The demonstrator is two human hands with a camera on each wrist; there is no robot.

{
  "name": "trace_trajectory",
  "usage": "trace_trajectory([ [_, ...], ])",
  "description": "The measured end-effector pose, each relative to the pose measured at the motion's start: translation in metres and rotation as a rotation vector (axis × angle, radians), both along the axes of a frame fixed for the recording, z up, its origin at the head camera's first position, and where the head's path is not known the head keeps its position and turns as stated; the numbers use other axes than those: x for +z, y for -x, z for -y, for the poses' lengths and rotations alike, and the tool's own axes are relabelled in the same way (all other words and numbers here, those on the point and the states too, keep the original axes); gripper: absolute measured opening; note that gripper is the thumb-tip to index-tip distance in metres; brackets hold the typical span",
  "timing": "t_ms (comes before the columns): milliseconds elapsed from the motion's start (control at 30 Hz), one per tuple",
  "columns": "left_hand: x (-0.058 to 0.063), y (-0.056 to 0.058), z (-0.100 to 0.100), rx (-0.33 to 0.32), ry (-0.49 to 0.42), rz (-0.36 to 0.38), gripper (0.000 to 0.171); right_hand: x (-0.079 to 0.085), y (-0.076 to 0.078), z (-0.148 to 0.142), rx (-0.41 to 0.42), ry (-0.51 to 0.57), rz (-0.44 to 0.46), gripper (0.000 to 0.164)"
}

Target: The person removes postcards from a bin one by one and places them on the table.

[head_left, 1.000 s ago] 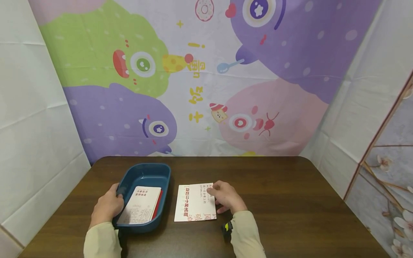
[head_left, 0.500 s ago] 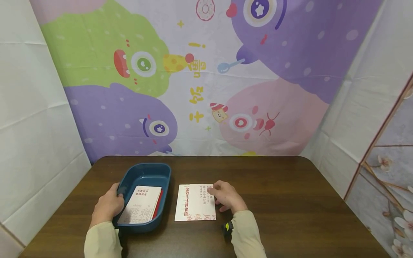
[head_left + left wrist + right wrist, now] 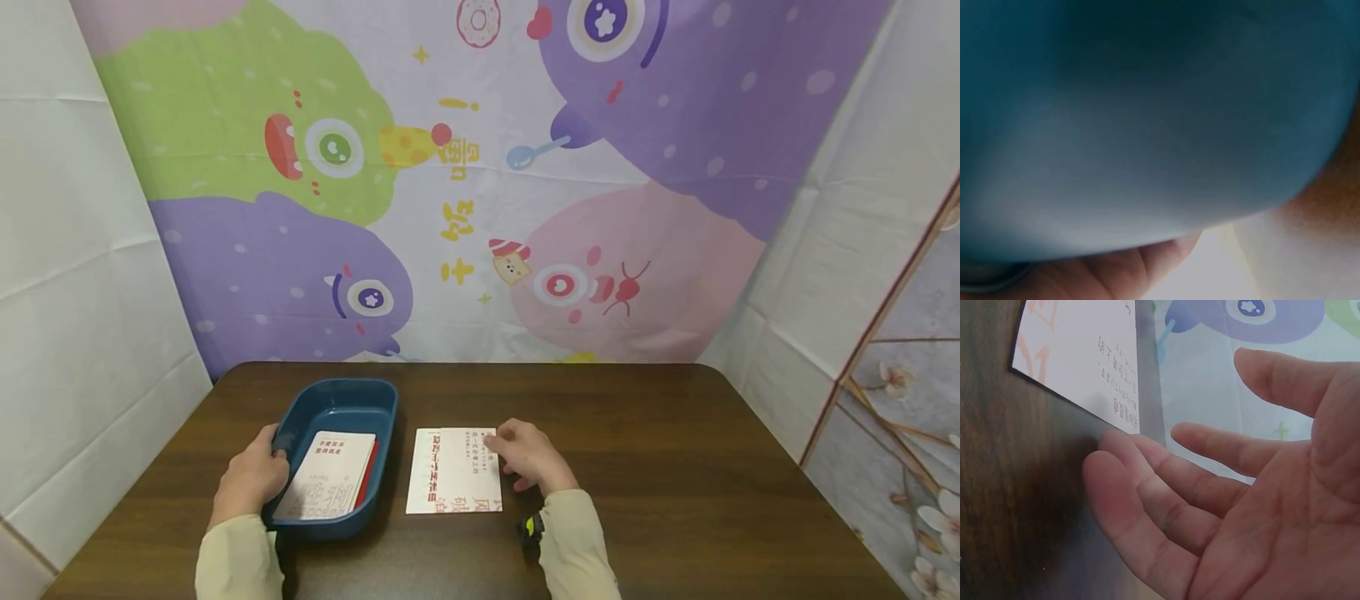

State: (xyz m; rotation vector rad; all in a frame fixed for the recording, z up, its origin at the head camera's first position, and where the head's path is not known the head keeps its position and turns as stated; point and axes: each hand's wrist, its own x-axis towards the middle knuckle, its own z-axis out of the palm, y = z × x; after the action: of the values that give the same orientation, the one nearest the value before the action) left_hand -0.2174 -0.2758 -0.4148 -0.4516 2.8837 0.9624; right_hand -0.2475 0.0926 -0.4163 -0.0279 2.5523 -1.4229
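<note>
My left hand (image 3: 253,475) grips the left side of a dark blue plastic tray (image 3: 385,400), thumb over its rim. In the left wrist view the tray's blurred wall (image 3: 1147,162) fills most of the picture, with part of the hand below it. White printed cards (image 3: 330,467) lie stacked inside the tray, a red edge showing under them. To the right, a white card (image 3: 446,471) with red and dark characters lies flat on the table. My right hand (image 3: 532,458) is at that card's right edge. In the right wrist view its fingers (image 3: 1113,494) are loosely bent beside the card, thumb apart.
The dark wooden table (image 3: 660,467) reaches back to a hanging cloth (image 3: 465,325) printed with cartoon monsters. Pale sheets (image 3: 97,275) hang at the left, and a flower-patterned panel (image 3: 900,417) is at the right. A black wrist strap (image 3: 531,535) shows at the right sleeve.
Over the last second the white card on the table has shifted very slightly and lies a little straighter. Both hands and the tray stay practically in place.
</note>
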Motion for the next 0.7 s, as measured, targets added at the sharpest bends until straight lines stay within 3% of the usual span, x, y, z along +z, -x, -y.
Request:
trace_trajectory([
  [400,0.0,0.001,0.0,0.001,0.009,-0.009,0.052,0.004,-0.001,0.007,0.065,-0.012,-0.046,0.043],
  [700,0.0,0.001,0.0,0.0,0.005,-0.006,0.053,0.014,-0.007,0.035,0.18,-0.066,-0.199,0.042],
])
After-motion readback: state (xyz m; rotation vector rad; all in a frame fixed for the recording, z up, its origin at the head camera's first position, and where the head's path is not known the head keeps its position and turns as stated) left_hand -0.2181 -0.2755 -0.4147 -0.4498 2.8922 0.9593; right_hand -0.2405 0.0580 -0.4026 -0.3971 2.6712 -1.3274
